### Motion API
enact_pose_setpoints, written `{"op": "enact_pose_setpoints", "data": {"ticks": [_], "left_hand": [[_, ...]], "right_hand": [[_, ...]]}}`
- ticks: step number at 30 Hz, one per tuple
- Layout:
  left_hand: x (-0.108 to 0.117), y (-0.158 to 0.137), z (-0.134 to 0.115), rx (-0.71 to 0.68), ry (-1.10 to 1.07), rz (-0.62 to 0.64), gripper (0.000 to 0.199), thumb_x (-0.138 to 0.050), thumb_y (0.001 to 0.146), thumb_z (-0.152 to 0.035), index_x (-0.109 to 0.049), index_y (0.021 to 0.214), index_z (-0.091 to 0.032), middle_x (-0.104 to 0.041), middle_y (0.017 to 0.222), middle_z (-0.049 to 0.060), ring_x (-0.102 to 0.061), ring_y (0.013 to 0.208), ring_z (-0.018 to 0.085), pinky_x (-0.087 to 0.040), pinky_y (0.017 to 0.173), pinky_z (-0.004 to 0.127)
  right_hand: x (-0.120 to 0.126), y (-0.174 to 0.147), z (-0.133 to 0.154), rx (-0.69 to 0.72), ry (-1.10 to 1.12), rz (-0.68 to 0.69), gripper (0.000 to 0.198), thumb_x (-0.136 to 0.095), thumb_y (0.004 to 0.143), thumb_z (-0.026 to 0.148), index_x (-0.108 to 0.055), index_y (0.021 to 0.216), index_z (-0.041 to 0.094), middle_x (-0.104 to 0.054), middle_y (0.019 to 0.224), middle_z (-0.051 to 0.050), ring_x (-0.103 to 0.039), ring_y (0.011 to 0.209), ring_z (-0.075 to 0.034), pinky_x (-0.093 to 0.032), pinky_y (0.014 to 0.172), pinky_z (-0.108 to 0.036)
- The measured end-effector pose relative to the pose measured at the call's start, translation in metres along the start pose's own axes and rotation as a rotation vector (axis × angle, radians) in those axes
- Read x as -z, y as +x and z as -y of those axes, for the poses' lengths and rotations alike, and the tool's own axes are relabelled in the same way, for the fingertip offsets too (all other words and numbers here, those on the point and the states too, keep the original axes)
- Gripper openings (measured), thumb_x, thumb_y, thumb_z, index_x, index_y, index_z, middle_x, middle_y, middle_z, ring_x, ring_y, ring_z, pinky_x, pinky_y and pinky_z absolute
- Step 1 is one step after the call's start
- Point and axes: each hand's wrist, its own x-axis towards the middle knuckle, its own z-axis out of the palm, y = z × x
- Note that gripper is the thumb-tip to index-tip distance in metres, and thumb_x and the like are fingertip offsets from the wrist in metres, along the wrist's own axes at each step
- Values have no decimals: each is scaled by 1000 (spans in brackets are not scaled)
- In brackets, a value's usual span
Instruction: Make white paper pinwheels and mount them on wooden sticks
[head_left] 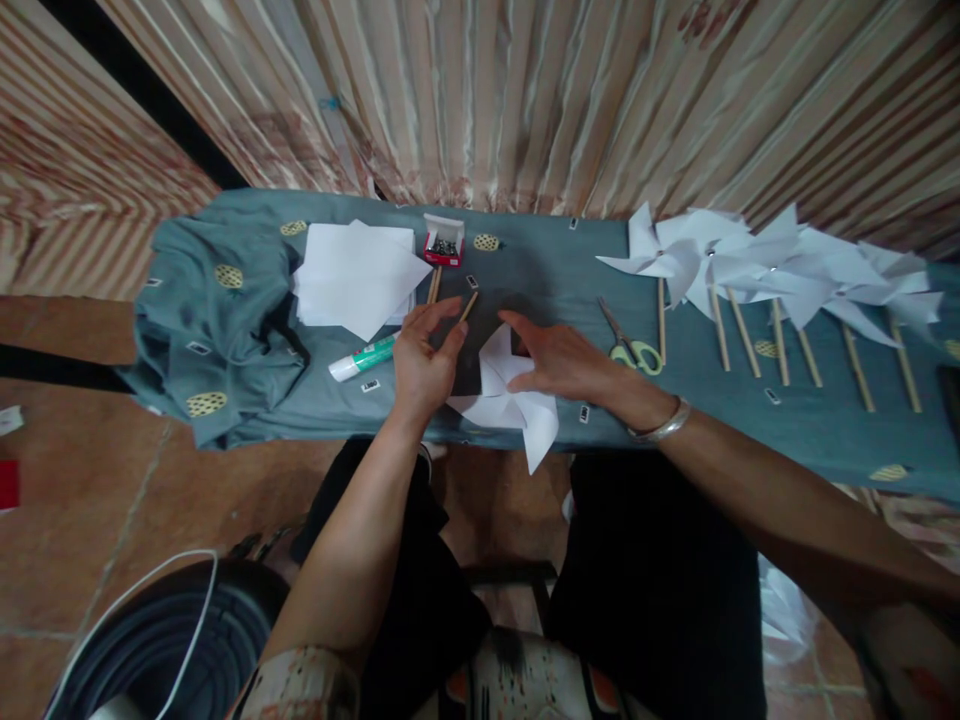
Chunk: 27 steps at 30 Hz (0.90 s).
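Note:
My left hand is closed round a thin wooden stick, whose tip points up and to the right past my thumb. A white paper pinwheel with folded blades lies at the table's near edge, one blade hanging over it. Over its right side is my right hand, thumb and index finger spread apart, the thumb touching the paper. To the left of my left hand lies a glue stick with a green label. Scissors with pale green handles rest to the right of my right hand.
A stack of white paper lies at the back left beside a small open red box of metal pins. More wooden sticks lie below the box. Several finished pinwheels on sticks line the right. Bunched cloth covers the left end.

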Motion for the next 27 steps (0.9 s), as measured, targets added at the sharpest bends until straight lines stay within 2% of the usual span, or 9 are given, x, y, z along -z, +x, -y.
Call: {"op": "enact_pose_setpoints", "data": {"ticks": [7,12,17,21,23,25,27], "left_hand": [[9,-2,10,104,-107,-48,28,-67,78,-32,-71,104,-21,-71,104,7,-66,102,23,-53,88,38],[2,-8,11,219,-281,-7,47,-72,76,-45,-66,115,-20,-70,114,12,-66,109,25,-54,90,39],[-13,-20,12,224,-394,39,78,-76,70,-58,-48,137,-28,-61,132,13,-63,118,27,-51,98,44],[-23,-26,0,358,-474,81,90,-79,66,-58,-40,142,-29,-54,143,15,-54,130,29,-48,103,45],[-28,-27,-11,461,-588,120,83,-82,64,-54,-49,135,-26,-61,136,14,-58,126,29,-50,102,45],[-34,-27,-25,579,-726,231,64,-83,63,-50,-64,116,-21,-71,118,12,-66,114,30,-52,99,46],[-39,-27,-36,668,-825,287,48,-85,60,-46,-71,96,-17,-76,102,11,-70,103,29,-53,96,47]], "right_hand": [[-12,-15,-9,-131,263,-162,103,-77,69,31,-22,155,12,-73,106,-11,-69,101,-34,-52,90,-47],[-18,-28,-19,-285,489,-294,106,-80,67,32,-23,154,13,-75,93,-8,-71,95,-32,-53,89,-49],[-17,-28,-35,-342,743,-439,109,-81,64,39,-24,154,14,-75,89,-7,-71,83,-29,-57,76,-47],[-9,-24,-41,-351,900,-535,115,-84,57,48,-29,152,13,-73,82,-5,-69,71,-27,-57,62,-42],[-6,-23,-40,-348,968,-565,115,-84,57,50,-29,151,14,-72,80,-4,-67,67,-26,-56,58,-41],[-5,-23,-36,-338,1015,-577,116,-84,57,50,-29,152,15,-72,81,-4,-67,68,-25,-57,59,-40],[-5,-23,-33,-330,1012,-585,115,-84,57,51,-29,152,15,-72,83,-4,-68,72,-26,-57,62,-41]]}}
